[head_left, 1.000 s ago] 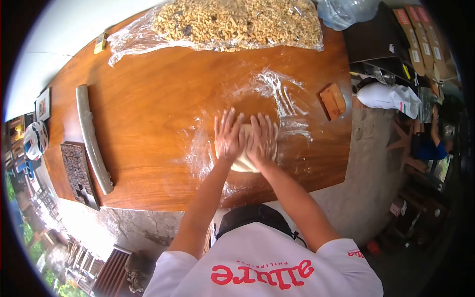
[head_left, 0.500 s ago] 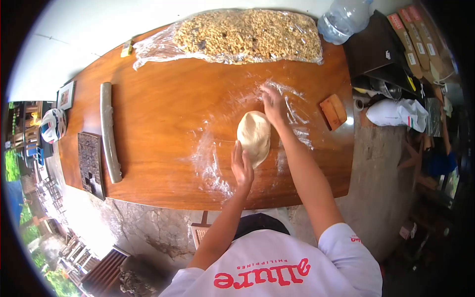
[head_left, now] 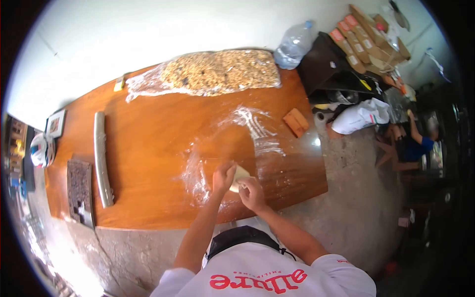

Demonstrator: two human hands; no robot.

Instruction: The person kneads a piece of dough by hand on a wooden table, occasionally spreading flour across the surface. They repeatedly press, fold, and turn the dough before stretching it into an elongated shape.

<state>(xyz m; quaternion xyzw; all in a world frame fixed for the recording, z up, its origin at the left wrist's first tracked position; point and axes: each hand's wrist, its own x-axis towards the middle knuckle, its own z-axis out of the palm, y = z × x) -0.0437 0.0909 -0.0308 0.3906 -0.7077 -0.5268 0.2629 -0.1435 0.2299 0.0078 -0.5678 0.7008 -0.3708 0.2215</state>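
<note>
A pale piece of dough [head_left: 239, 179] is held between both hands near the front edge of the wooden table [head_left: 148, 163]. My left hand [head_left: 224, 176] grips its left side, fingers curled around it. On the other side, the fingers of my right hand [head_left: 253, 193] pinch the dough's lower right edge. Much of the dough is hidden behind the fingers. White flour [head_left: 255, 123] is smeared over the wood beyond and to the left of the hands.
Along the back lies a clear plastic bag of brownish pieces [head_left: 222, 73], beside a large water bottle [head_left: 294, 47]. A wooden block [head_left: 296, 122] sits at the right. A long grey tube [head_left: 101, 158] and a dark carved panel [head_left: 80, 190] lie left. Another person [head_left: 418, 143] is at far right.
The dough, flat on the table before, is now taken up between both hands and nearer my body. My right hand has come back from the flour onto it. The camera view has shifted.
</note>
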